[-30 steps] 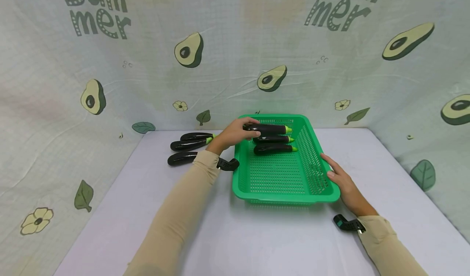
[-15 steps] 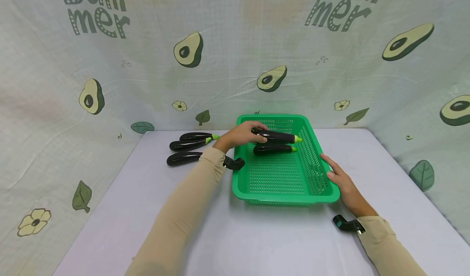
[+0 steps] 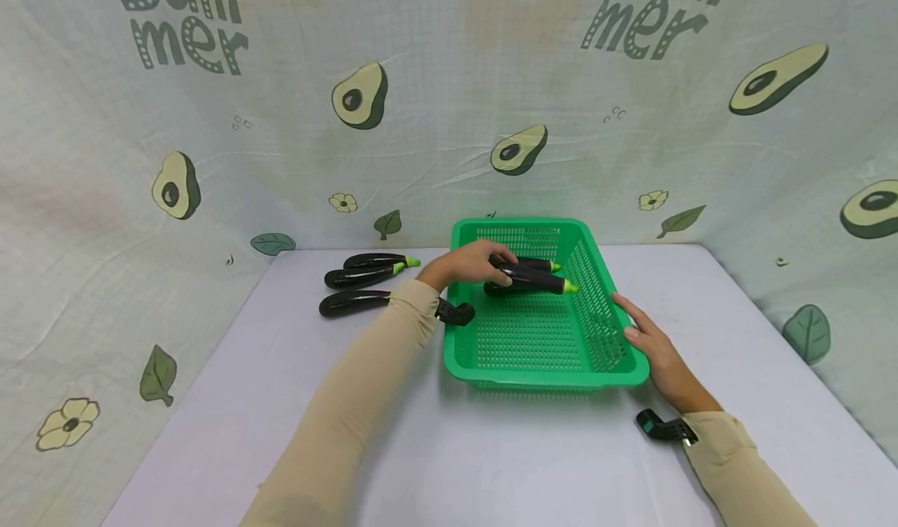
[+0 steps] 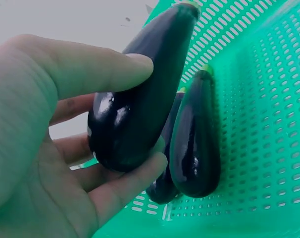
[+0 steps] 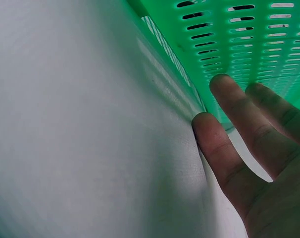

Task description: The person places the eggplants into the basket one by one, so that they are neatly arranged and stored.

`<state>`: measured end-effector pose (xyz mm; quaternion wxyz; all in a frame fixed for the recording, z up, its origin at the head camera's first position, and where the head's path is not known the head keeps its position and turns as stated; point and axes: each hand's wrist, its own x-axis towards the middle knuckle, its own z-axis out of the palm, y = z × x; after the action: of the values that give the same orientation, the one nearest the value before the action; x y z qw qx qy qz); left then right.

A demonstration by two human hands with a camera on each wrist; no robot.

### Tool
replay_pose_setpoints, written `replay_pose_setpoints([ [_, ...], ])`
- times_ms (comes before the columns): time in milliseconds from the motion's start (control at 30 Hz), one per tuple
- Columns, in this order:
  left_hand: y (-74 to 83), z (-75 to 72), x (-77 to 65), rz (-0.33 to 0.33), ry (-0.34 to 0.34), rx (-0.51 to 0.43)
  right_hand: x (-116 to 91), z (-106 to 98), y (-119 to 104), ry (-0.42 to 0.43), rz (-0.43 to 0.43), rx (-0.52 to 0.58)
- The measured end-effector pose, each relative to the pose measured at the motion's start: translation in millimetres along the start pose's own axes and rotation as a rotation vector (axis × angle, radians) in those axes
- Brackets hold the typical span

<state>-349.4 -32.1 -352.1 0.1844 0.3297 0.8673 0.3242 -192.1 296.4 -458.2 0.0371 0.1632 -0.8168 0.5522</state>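
Note:
My left hand (image 3: pixel 471 265) grips a dark eggplant (image 3: pixel 536 279) over the green basket (image 3: pixel 546 379), its green stem end pointing right. In the left wrist view the thumb lies on one side of this eggplant and fingers show under its blunt end. Two more eggplants lie beside each other in the basket below it, the nearer one (image 4: pixel 195 141) and another partly hidden behind (image 4: pixel 162 184). My right hand (image 3: pixel 662 355) rests against the basket's right side. Its fingers (image 5: pixel 249 131) are extended along the outer slotted wall in the right wrist view.
Several eggplants lie on the white tablecloth left of the basket: a rear one (image 3: pixel 375 259), a middle one (image 3: pixel 359 277) and a front one (image 3: pixel 351 302) near the left sleeve. A patterned cloth (image 3: pixel 435 122) hangs behind the table.
The left hand has moved the eggplant slightly right and nearer, from the basket's back over the two lying eggplants. The right hand and the basket have stayed put.

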Motion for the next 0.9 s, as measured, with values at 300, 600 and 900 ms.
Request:
replay_pose_setpoints([
  [300, 5.4, 7.0, 4.1, -0.045, -0.018, 0.101, -2, 0, -3, 0.0, 0.0, -0.006],
  [600, 10.1, 12.6, 6.6, -0.097, -0.045, 0.188, -1, 0, -3, 0.002, 0.005, -0.01],
  [900, 13.7, 15.8, 5.0, -0.154, -0.071, 0.246, -1, 1, -3, -0.001, 0.006, 0.0],
])
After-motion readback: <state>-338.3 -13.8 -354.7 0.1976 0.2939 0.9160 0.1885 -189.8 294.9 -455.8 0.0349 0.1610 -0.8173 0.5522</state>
